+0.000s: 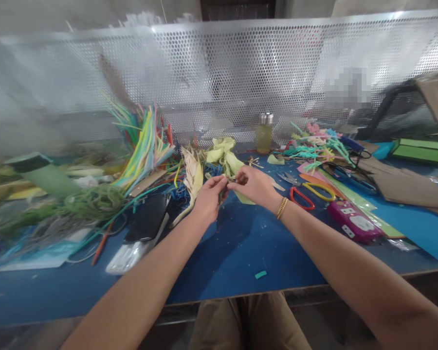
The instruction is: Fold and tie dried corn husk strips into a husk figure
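Observation:
A pale yellow-green flower with crinkled, paper-like petals is at the middle of the table. My left hand pinches it low down, near the stem. My right hand, with a gold bracelet at the wrist, closes thumb and finger on the same spot from the right. The exact part between the fingertips is small and partly covered. Just left of the flower lies a dry, cream, husk-like leaf bundle. Scissors with red and yellow handles rest to the right of my right hand.
Coloured pipe cleaners, a green yarn coil and a black phone are on the left. A bottle stands behind. Right are a purple case, cardboard and blue paper. A perforated metal screen closes off the back.

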`<state>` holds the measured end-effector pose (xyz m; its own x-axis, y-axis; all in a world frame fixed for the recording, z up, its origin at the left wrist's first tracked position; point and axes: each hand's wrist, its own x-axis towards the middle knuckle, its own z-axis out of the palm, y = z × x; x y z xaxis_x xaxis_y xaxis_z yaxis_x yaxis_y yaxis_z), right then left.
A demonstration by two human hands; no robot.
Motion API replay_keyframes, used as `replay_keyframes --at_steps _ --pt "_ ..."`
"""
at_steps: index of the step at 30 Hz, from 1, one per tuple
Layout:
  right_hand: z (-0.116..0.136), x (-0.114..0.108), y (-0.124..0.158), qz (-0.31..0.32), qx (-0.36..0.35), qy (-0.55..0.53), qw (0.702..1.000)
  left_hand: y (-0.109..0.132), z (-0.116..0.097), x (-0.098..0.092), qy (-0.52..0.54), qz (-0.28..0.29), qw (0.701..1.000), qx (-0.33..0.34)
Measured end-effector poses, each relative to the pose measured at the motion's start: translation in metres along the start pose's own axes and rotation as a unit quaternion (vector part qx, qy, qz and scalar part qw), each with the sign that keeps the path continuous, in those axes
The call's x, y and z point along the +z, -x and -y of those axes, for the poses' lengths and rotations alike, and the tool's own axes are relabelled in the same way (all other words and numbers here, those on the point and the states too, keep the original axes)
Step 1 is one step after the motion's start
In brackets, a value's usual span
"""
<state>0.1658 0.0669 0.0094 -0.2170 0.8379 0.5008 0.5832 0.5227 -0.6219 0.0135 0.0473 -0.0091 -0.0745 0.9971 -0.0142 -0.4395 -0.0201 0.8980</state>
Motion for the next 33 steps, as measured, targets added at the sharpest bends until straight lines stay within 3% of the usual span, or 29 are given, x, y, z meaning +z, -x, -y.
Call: replay_keyframes --at_steps 6,12,23,33 --pt "0.003 0.005 0.005 0.029 -0.030 0.036 0.998 -0.003 0.003 -0.001 -0.018 0.012 0.999 0.050" --pt "0.015 0.001 0.007 0.036 -0.047 0.113 0.992 -0.003 0.002 0.000 -0.004 -0.013 0.998 0.064" --pt "0.016 0.006 0.009 0.052 -0.093 0.079 0.991 -0.006 0.000 -0.001 0.051 -0.036 0.996 0.063" --pt "0.013 0.003 0.007 0.044 -0.088 0.104 0.990 -0.005 -0.002 -0.003 0.046 0.046 0.994 0.086"
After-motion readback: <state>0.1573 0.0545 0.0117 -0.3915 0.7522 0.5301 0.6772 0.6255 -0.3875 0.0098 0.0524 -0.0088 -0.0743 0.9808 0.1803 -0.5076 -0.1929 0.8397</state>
